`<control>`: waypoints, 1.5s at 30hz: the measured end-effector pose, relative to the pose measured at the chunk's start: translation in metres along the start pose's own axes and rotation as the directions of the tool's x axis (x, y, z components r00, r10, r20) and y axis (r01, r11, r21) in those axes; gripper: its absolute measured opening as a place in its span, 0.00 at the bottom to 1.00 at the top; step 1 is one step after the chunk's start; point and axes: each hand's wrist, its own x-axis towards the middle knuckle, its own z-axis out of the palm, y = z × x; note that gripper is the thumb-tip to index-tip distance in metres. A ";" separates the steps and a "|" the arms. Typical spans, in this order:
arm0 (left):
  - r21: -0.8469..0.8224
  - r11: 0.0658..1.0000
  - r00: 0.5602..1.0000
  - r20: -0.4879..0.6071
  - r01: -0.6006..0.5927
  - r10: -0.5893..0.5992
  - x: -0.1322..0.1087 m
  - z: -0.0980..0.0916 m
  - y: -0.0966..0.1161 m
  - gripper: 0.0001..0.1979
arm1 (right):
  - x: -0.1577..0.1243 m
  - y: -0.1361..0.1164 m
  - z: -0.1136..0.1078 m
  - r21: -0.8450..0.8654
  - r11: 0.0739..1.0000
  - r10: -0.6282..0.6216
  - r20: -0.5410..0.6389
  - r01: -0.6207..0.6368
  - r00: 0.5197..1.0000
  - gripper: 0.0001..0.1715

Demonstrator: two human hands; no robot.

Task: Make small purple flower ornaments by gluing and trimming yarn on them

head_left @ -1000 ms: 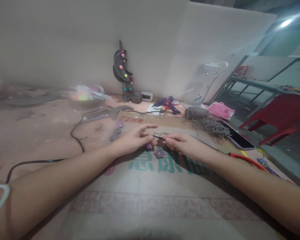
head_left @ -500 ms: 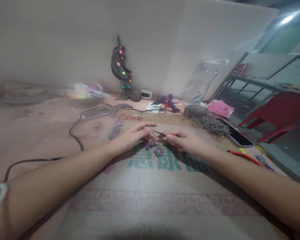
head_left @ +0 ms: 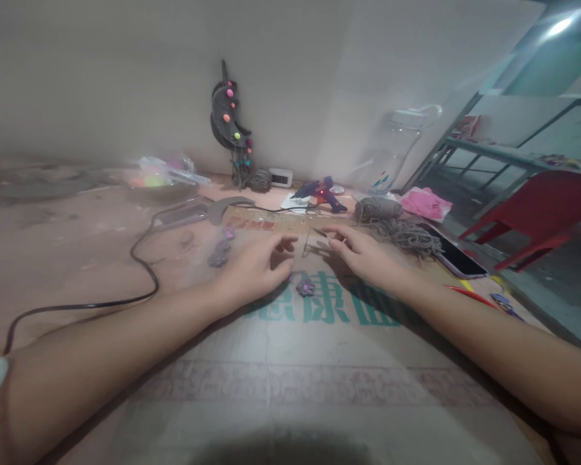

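Note:
My left hand (head_left: 259,266) rests on the cardboard sheet (head_left: 290,349), its fingers curled loosely and slightly apart, with nothing I can see in them. My right hand (head_left: 361,253) lies a little to the right, its fingertips pinching a thin dark tool (head_left: 319,234) whose tip points left. A small purple flower piece (head_left: 305,287) lies on the cardboard just in front of the two hands. More purple pieces (head_left: 221,251) lie to the left of my left hand.
A blue glue gun (head_left: 319,192) with a black cable (head_left: 140,258) sits behind, next to grey yarn (head_left: 397,226), a phone (head_left: 454,257) and red-handled pliers (head_left: 465,294). A moon-shaped hanging (head_left: 227,126) leans on the wall. A red chair (head_left: 542,213) stands right.
The two hands have drawn apart. My right hand moved away and to the right with the tool. My left hand let go of the small piece and pulled back.

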 end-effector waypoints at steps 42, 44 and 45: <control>0.389 0.911 0.990 0.062 -0.139 0.125 -0.001 0.000 0.002 0.17 | -0.002 -0.015 0.023 0.634 0.732 0.136 0.221 -0.248 0.966 0.10; 0.395 0.903 0.986 0.074 -0.167 0.150 -0.002 0.002 0.004 0.13 | 0.000 -0.014 0.025 0.658 0.705 0.150 0.228 -0.265 0.962 0.11; 0.380 0.910 0.986 0.080 -0.166 0.147 -0.002 0.002 0.005 0.11 | 0.000 -0.013 0.026 0.672 0.689 0.150 0.235 -0.272 0.960 0.11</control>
